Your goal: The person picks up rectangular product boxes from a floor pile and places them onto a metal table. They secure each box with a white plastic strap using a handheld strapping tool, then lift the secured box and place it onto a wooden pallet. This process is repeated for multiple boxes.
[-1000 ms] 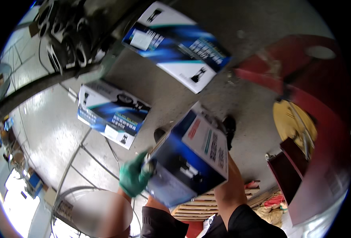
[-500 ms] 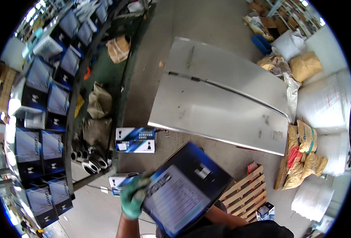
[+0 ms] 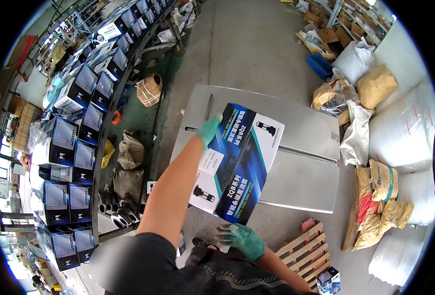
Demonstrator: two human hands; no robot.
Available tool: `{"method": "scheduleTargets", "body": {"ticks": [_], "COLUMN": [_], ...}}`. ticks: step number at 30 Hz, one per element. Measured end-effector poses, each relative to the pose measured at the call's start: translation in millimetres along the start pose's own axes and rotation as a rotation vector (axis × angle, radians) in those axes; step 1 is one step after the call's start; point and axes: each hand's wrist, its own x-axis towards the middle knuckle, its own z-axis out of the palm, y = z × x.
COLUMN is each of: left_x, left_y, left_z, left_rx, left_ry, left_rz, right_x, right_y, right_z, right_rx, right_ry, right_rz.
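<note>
A blue, black and white cardboard box (image 3: 242, 157) sits on or just above the near left part of a metal-topped table (image 3: 301, 179), its taped, printed side facing up. My left hand (image 3: 209, 132), in a green glove, reaches far forward and grips the box's far left edge; some of its fingers are hidden. Close to the box's near end is my right hand (image 3: 243, 241), also green-gloved, its fingers stretched out toward the left. Whether its fingertips touch the cardboard I cannot tell.
Rows of similar boxes (image 3: 62, 199) stand on a rack along the left. A wooden pallet (image 3: 303, 253) lies at the near right beside a small box (image 3: 328, 281). Paper sacks (image 3: 382, 187) and wrapped white bundles (image 3: 402, 130) line the right wall. A taped carton (image 3: 149, 90) lies beyond the rack.
The box has gone from tilted against my body to over the table, a different side now up. My left hand has moved forward with it. My right hand, formerly hidden behind it, now shows.
</note>
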Motion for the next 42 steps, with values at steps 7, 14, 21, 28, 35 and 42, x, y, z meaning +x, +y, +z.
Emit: {"method": "scheduleTargets", "body": {"ticks": [7, 14, 21, 28, 35, 42], "left_x": [-101, -102, -146, -163, -178, -185], "left_y": [-60, -102, -70, -86, -76, -157], "left_z": [-104, -139, -122, -126, -123, -165], "left_rx": [0.517, 0.879, 1.008, 0.959, 1.217, 1.028], "left_ry": [0.118, 0.293, 0.161, 0.092, -0.087, -0.110], "left_rz": [-0.021, -0.363, -0.532, -0.490, -0.330, -0.026], "right_x": [12, 151, 186, 185, 179, 175], "right_y": [-100, -156, -201, -193, -187, -189], "right_z": [-106, -67, -43, -35, -23, -89], "right_rx": [-0.733, -0.771, -0.928, -0.860, -0.797, -0.809], "right_ry": [0.624, 0.765, 0.632, 0.572, 0.550, 0.566], "right_rz": [-0.679, -0.844, -0.721, -0.690, -0.693, -0.658]}}
